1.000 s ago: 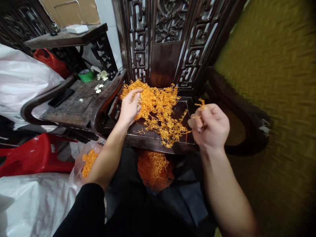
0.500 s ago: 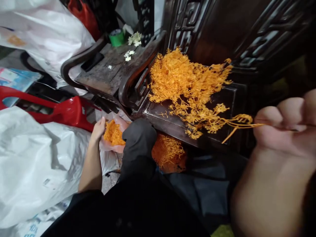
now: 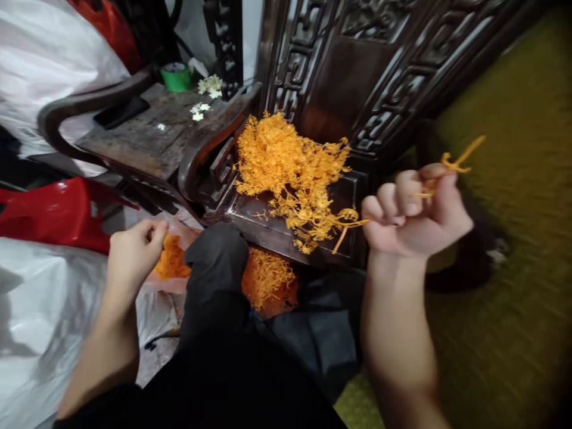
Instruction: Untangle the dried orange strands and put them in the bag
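My right hand (image 3: 409,214) is closed around an orange branched stem (image 3: 469,152). One end pokes up past my thumb, and thin strands show between the fingers and below the little finger. Closed with its fingertips curled in, my left hand (image 3: 134,250) is in front of a pink plastic bag (image 3: 172,286) holding orange bits (image 3: 172,259). Whatever those fingers hold is hidden. Between the hands, a heap of orange branching sprigs (image 3: 290,167) lies on the dark wooden chair seat (image 3: 250,211). More orange sprigs (image 3: 270,277) fill a container below the seat's edge.
A wooden side table (image 3: 134,134) carries green tape (image 3: 176,77), a dark phone-like slab (image 3: 121,113) and pale flower clusters (image 3: 199,110). Left of me are a red plastic object (image 3: 58,211) and large white sacks (image 3: 49,316). The carved chair back (image 3: 326,95) rises behind the heap.
The view has shifted to the right. My left hand has come nearer from the bag's rim, still closed. My right hand, still gripping the stem, now shows whole.
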The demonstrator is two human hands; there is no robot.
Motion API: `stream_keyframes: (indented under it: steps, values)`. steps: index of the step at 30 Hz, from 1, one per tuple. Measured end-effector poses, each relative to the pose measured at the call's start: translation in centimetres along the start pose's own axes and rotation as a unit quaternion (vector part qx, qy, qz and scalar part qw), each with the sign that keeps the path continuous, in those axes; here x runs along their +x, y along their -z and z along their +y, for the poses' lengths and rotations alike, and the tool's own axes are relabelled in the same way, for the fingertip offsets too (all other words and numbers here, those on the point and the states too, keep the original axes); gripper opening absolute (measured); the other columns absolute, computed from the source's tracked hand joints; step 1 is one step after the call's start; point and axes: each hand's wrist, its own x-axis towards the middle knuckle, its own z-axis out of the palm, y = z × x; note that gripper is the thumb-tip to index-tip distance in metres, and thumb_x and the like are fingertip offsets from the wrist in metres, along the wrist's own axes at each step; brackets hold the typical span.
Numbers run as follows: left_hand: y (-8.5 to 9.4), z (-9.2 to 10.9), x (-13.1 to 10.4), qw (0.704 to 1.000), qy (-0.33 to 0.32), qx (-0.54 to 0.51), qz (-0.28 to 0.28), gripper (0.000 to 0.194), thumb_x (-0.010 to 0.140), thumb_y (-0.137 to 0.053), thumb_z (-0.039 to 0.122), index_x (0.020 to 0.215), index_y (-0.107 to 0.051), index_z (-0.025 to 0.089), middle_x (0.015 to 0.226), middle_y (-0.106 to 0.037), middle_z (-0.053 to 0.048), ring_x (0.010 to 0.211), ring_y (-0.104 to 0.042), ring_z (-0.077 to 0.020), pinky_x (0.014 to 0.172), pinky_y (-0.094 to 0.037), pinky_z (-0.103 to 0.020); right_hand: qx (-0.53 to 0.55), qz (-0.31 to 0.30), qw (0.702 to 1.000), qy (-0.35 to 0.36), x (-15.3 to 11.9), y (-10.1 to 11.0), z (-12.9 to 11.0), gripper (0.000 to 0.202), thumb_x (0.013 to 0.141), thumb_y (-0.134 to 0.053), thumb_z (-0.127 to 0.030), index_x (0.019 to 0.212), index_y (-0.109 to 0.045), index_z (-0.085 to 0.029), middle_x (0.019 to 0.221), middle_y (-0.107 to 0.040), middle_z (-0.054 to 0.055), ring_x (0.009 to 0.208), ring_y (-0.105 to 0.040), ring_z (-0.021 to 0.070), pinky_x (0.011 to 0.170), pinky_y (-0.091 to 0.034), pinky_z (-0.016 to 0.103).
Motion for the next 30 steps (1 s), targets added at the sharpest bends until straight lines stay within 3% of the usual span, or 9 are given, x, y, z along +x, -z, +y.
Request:
stream_keyframes:
  steps: [1, 3, 6, 10, 13, 16, 21, 26, 30]
  values:
    - [-0.2, 2.6, -0.3, 0.998, -0.056, 0.010, 0.015, 0.015, 0.088, -0.065, 0.042, 0.082, -0.072, 0.031, 0.064, -0.066, 0.005, 0.057, -0.057, -0.0173, 0.059, -0.044, -0.032, -0.028, -0.009, 1.000, 0.009, 0.1, -0.4, -0.1, 0.031, 0.098, -0.045, -0.053, 0.099, -0.072, -0.039, 0.058, -0.017, -0.003, 0.045, -0.009, 0.0136, 0.043, -0.015, 0.033]
    - [-1.3, 8.4, -0.6, 0.974, -0.205, -0.075, -0.059, 0.015, 0.088, -0.067, 0.036, 0.101, -0.073, 0.033, 0.093, -0.075, 0.002, 0.080, -0.068, -0.0217, 0.073, -0.052, -0.038, -0.074, -0.027, 0.996, 0.029, 0.2, -1.4, -0.4, 0.038, 0.100, -0.038, -0.058, 0.112, -0.068, -0.039, 0.058, -0.019, -0.003, 0.046, -0.009, 0.0146, 0.042, -0.018, 0.033]
    - [-5.0, 15.8, 0.6, 0.890, -0.418, -0.140, -0.114, 0.037, 0.084, -0.074, 0.043, 0.118, -0.068, 0.029, 0.125, -0.069, -0.007, 0.120, -0.061, -0.0299, 0.101, -0.047, -0.047, -0.081, -0.033, 0.996, 0.014, 0.4, -2.7, -0.9, 0.041, 0.098, -0.040, -0.064, 0.116, -0.065, -0.037, 0.058, -0.022, -0.004, 0.044, -0.013, 0.0140, 0.040, -0.022, 0.031]
    - [-11.9, 20.4, 4.1, 0.810, -0.514, -0.157, -0.235, 0.044, 0.090, -0.069, 0.044, 0.127, -0.061, 0.022, 0.138, -0.059, -0.011, 0.122, -0.060, -0.0262, 0.099, -0.049, -0.040, 0.043, -0.014, 0.999, -0.004, 1.6, -3.1, -1.5, 0.028, 0.094, -0.056, -0.058, 0.098, -0.064, -0.032, 0.059, -0.021, -0.006, 0.043, -0.014, 0.0109, 0.037, -0.020, 0.025]
    - [-15.7, 21.4, 6.1, 0.800, -0.514, -0.120, -0.287, 0.034, 0.093, -0.063, 0.041, 0.121, -0.063, 0.021, 0.120, -0.065, -0.007, 0.100, -0.065, -0.0202, 0.083, -0.051, -0.033, 0.125, 0.000, 0.992, -0.014, 3.0, -2.0, -1.6, 0.025, 0.088, -0.069, -0.051, 0.089, -0.060, -0.028, 0.060, -0.023, -0.007, 0.044, -0.014, 0.0088, 0.036, -0.015, 0.020]
    - [-17.9, 21.7, 7.2, 0.803, -0.530, -0.024, -0.274, 0.023, 0.097, -0.054, 0.035, 0.109, -0.067, 0.021, 0.106, -0.067, -0.005, 0.093, -0.065, -0.0197, 0.076, -0.048, -0.031, 0.120, 0.033, 0.992, -0.025, 3.9, -0.7, -0.7, 0.030, 0.084, -0.073, -0.050, 0.088, -0.055, -0.027, 0.061, -0.026, -0.008, 0.044, -0.016, 0.0076, 0.036, -0.012, 0.018]
    - [-19.3, 21.0, 8.6, 0.801, -0.539, 0.060, -0.252, 0.023, 0.098, -0.050, 0.032, 0.092, -0.068, 0.018, 0.097, -0.071, -0.006, 0.095, -0.065, -0.0221, 0.079, -0.044, -0.034, -0.101, 0.068, 0.992, 0.023, 3.6, 0.9, 1.6, 0.027, 0.095, -0.061, -0.052, 0.094, -0.054, -0.026, 0.065, -0.047, -0.006, 0.043, -0.030, 0.0075, 0.040, -0.025, 0.021]
    - [-19.2, 19.6, 9.9, 0.794, -0.545, 0.057, -0.263, 0.024, 0.101, -0.046, 0.032, 0.099, -0.067, 0.021, 0.096, -0.074, -0.004, 0.083, -0.065, -0.0169, 0.067, -0.038, -0.031, -0.476, -0.136, 0.866, 0.062, 2.5, 1.2, 2.2, 0.019, 0.102, -0.050, -0.036, 0.099, -0.062, -0.021, 0.086, -0.068, 0.005, 0.072, -0.061, 0.0158, 0.067, -0.044, 0.028]
    - [-19.1, 18.4, 10.5, 0.769, -0.582, 0.040, -0.262, 0.029, 0.104, -0.044, 0.036, 0.095, -0.067, 0.021, 0.088, -0.073, -0.003, 0.075, -0.063, -0.0155, 0.061, -0.032, -0.032, -0.490, -0.255, 0.834, -0.016, 2.3, 1.4, 2.0, 0.022, 0.103, -0.049, -0.037, 0.094, -0.061, -0.020, 0.071, -0.064, 0.000, 0.057, -0.054, 0.0124, 0.060, -0.038, 0.026]
